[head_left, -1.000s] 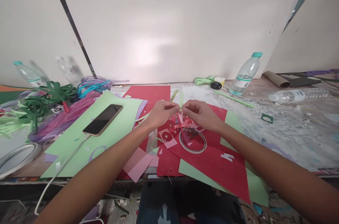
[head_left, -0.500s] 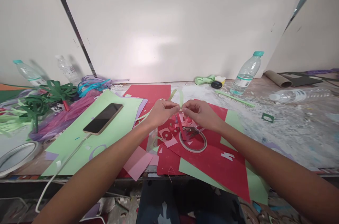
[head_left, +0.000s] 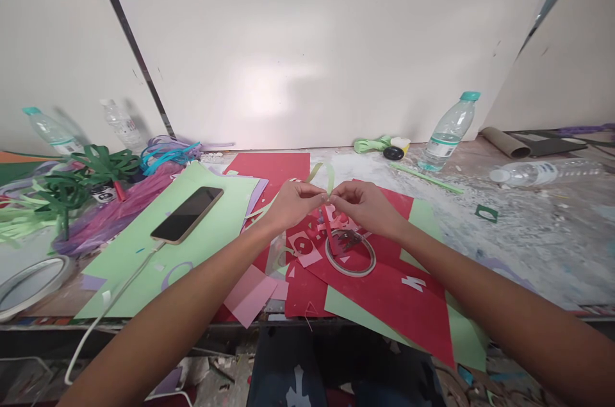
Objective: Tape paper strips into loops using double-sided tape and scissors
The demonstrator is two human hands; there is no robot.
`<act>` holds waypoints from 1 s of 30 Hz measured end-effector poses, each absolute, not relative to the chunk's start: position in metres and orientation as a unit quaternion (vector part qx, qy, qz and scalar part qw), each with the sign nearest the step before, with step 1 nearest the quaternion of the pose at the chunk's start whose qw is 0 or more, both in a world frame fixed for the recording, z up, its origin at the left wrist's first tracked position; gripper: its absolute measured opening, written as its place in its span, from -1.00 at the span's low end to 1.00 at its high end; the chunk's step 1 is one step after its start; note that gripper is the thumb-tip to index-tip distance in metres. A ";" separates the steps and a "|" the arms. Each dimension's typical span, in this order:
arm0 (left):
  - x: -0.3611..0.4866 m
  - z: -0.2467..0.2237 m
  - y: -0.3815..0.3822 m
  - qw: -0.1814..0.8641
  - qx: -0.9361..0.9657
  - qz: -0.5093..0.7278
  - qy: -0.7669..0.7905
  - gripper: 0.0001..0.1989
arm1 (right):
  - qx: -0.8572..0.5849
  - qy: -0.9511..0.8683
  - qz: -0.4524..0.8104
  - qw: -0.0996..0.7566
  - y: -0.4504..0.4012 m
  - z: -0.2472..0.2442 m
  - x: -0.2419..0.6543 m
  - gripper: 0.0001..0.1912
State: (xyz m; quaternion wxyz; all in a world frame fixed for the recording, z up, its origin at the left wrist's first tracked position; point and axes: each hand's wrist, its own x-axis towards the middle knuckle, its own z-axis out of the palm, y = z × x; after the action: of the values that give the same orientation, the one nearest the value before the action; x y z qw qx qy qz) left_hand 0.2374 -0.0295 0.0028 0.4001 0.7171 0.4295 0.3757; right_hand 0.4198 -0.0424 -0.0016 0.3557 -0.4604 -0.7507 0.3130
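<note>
My left hand and my right hand meet over the red paper, thumbs and forefingers pinched together. Between their fingertips they grip a pale green paper strip, whose upper part curves in an arch to the left. A narrow red paper strip hangs just below the fingertips; whether it is joined to the green one I cannot tell. Beneath it, a roll of tape lies flat on red paper among pink and red paper scraps.
On the left, a phone with a white cable lies on green sheets. Farther left are dark green paper loops and a wide tape roll. A water bottle stands at the back right; another bottle lies down.
The free end of the green strip has bent over to the left into an arch. Both hands keep almost the same place and pinch.
</note>
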 end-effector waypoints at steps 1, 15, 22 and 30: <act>0.237 0.002 -0.029 0.400 0.718 0.376 0.429 -0.75 | -0.463 -0.750 0.310 0.357 -0.042 -0.002 0.420 -0.73; 0.232 -0.001 -0.024 0.371 0.706 0.411 0.441 -0.82 | -0.464 -0.738 0.319 0.371 -0.040 -0.003 0.419 -0.70; 0.225 0.004 -0.020 0.377 0.708 0.404 0.439 -0.89 | -0.485 -0.737 0.304 0.361 -0.033 -0.015 0.420 -0.70; 0.225 0.005 -0.020 0.428 0.714 0.349 0.429 -0.82 | -0.464 -0.742 0.300 0.380 -0.037 -0.007 0.418 -0.74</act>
State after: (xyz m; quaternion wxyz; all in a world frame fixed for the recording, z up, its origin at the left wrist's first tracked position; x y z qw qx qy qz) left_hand 0.2252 -0.0204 0.0053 0.4284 0.7142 0.4292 0.3495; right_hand 0.4175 -0.0370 -0.0074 0.3797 -0.4643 -0.7418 0.2999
